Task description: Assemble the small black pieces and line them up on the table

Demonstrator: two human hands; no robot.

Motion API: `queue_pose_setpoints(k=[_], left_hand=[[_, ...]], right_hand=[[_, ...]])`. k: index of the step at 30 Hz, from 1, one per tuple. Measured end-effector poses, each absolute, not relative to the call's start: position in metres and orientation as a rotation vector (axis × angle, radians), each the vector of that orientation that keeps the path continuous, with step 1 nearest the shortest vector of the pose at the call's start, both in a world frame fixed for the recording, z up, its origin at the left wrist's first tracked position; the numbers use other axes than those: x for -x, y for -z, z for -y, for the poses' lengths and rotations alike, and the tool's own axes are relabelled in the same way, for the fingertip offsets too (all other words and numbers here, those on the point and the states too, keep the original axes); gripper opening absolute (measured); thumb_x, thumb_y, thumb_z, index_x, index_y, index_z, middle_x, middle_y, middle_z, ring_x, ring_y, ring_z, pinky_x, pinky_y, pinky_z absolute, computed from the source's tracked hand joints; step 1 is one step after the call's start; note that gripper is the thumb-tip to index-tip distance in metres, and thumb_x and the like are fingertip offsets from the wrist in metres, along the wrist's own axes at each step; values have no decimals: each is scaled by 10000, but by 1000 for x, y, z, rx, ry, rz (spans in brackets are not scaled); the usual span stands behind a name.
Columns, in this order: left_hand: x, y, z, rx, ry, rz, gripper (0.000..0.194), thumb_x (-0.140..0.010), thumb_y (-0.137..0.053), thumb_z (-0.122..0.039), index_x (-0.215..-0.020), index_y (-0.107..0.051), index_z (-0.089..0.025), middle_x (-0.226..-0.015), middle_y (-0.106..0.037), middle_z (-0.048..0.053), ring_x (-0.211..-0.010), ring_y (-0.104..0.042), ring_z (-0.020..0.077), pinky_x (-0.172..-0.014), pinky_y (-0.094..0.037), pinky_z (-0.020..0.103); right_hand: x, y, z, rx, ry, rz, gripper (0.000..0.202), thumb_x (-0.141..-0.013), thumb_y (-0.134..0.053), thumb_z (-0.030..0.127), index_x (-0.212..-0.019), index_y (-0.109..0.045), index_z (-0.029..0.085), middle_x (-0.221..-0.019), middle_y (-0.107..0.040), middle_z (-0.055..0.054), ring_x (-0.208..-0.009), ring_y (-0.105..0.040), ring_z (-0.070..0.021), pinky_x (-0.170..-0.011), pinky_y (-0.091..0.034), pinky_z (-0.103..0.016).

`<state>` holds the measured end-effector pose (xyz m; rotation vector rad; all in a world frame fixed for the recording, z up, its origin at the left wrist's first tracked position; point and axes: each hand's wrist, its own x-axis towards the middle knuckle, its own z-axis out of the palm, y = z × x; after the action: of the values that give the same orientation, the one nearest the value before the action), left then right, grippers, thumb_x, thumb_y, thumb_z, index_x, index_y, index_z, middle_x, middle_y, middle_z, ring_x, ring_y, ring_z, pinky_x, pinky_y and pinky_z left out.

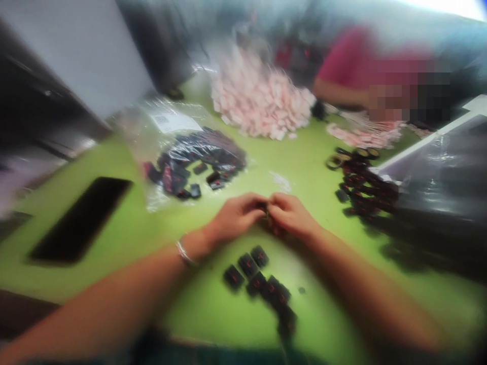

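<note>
My left hand and my right hand meet over the green table, fingers closed and pinched together. Between their fingertips is something small and dark, mostly hidden and too blurred to name. Just below my hands, several small black square parts with red marks lie loosely grouped on the tabletop. Beyond my left hand sits a clear plastic bag holding many similar black parts. A small white scrap lies just past my fingers.
A dark flat rectangle lies at the left. At the back is a heap of pale pink tags. Dark parts are piled at the right, beside a grey plastic-covered container. Across the table sits a person in a pink top.
</note>
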<state>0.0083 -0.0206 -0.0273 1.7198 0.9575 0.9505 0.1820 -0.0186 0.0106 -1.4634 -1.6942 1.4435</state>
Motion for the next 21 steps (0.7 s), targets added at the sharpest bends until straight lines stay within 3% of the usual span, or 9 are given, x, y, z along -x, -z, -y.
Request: queue_pose_setpoints(k=[4, 8, 10, 14, 17, 21], left_hand=[[-6, 25, 20, -1881, -845, -1046, 218, -818, -594, -227, -1022, -641, -166, -931, -699, 49, -827, -624, 160, -803, -482, 301], [12, 11, 11, -2326, -842, -1373, 368, -809, -612, -447, -1009, -645, -140, -887, -659, 89, -834, -587, 212, -817, -452, 354], [25, 4, 3, -2475, -762, -1714, 316, -890, -487, -396, -952, -649, -133, -914, -627, 129, -914, -561, 259, -814, -433, 382], [40, 1, -9, -2454, -287, -2118, 279, -901, -392, -234, -846, -646, -132, -875, -572, 149, -793, -564, 272, -606, -399, 347], [40, 4, -10, -2440, -150, -2113, 258, -885, -408, -216, -838, -647, -132, -875, -564, 148, -757, -567, 264, -575, -384, 339], [37, 7, -10, -2448, -237, -1982, 248, -881, -422, -226, -874, -654, -139, -868, -586, 134, -798, -574, 259, -646, -420, 343]], right_hand=[[-183, -8, 15, 1480, -1517, 1730, 275, -864, -480, 398, -679, -481, 193, -481, -534, 48, -349, -474, -81, -338, -355, -188], [-181, -5, 15, 1654, -1376, 1936, 283, -871, -480, 385, -680, -526, 182, -509, -555, 25, -388, -471, -87, -391, -348, -207], [-179, -7, 18, 1610, -1197, 2168, 240, -836, -538, 337, -665, -564, 170, -571, -589, 5, -486, -498, -91, -478, -370, -212], [-183, -16, 20, 1363, -1122, 2530, 237, -828, -562, 344, -691, -633, 164, -656, -629, -5, -575, -492, -98, -557, -359, -223], [-201, -14, 4, 1488, -895, 2376, 243, -848, -498, 277, -682, -635, 164, -634, -617, -3, -581, -495, -105, -589, -371, -230], [-236, -1, -33, 1810, -356, 1920, 160, -787, -510, 181, -803, -669, 165, -782, -680, -40, -699, -565, -149, -676, -406, -260]])
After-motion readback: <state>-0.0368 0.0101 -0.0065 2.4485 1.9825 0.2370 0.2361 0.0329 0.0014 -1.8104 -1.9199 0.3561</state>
